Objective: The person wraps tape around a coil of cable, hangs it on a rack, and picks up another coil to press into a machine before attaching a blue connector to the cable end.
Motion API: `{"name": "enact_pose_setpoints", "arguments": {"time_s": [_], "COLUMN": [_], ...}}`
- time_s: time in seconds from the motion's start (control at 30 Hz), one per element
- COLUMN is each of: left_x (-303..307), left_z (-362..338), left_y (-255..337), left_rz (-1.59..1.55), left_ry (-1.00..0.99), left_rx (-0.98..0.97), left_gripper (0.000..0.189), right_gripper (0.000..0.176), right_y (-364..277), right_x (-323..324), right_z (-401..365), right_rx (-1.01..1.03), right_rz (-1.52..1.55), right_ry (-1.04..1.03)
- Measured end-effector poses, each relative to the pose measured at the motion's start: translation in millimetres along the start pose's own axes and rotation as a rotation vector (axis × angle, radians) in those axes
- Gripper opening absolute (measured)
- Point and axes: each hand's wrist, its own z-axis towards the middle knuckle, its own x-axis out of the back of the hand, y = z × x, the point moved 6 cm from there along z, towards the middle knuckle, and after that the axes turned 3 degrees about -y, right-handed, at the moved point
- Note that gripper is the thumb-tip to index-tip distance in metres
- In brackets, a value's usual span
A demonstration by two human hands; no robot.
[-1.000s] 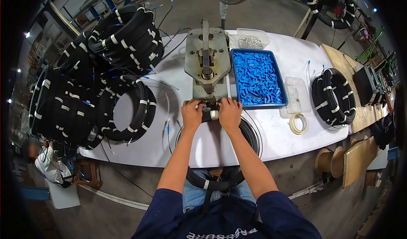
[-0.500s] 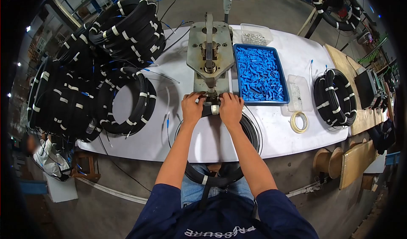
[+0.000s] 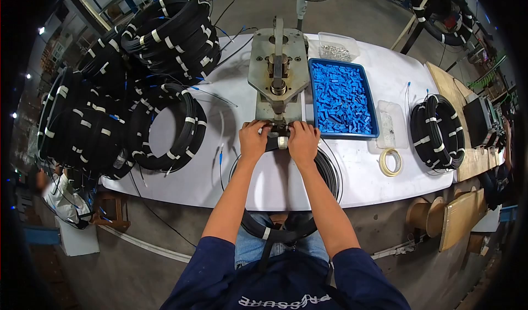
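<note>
A metal press (image 3: 261, 80) with an upright lever stands in front of me on the white table. At its foot, my left hand (image 3: 253, 140) and my right hand (image 3: 303, 142) face each other, fingers closed in a pinch close to the die. What sits between the fingertips is too small and too hidden to name. Just below them, the far side of a black cable coil (image 3: 328, 173) bears a white tape band (image 3: 282, 142). The coil hangs over the table edge toward my lap. One blue-tipped cable end (image 3: 221, 159) lies left of my left forearm.
Right of the press stands a blue tray (image 3: 375, 126) of small blue parts, with a clear box (image 3: 352, 49) of metal pieces behind. A tape roll (image 3: 390, 162) and a taped coil (image 3: 421, 139) lie farther right. Stacked coils (image 3: 170, 40) crowd the left.
The whole view has shifted slightly, so the press and tray appear a little farther right. Both hands stay pinched at the foot of the press.
</note>
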Motion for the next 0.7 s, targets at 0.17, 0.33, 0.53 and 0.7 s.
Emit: {"name": "enact_pose_setpoints", "arguments": {"time_s": [0.17, 0.33, 0.53, 0.7], "left_x": [-1.1, -1.3, 0.6, 1.7], "left_z": [0.4, -0.3, 0.1, 0.9], "left_y": [-0.4, -0.8, 1.1, 4.7], "left_rz": [0.012, 0.014, 0.02, 0.018], "left_ry": [0.009, 0.005, 0.01, 0.0], "left_rx": [0.01, 0.012, 0.01, 0.02], "left_gripper": [0.014, 0.014, 0.013, 0.014], "right_gripper": [0.012, 0.012, 0.012, 0.011], "right_y": [-0.2, 0.5, 0.1, -0.5], "right_x": [1.5, 0.0, 0.3, 1.2], "right_z": [-0.1, -0.1, 0.9, 1.4], "right_rx": [-0.004, -0.009, -0.013, -0.014], "right_rz": [0.005, -0.004, -0.012, -0.024], "right_ry": [0.015, -0.007, -0.018, -0.03]}}
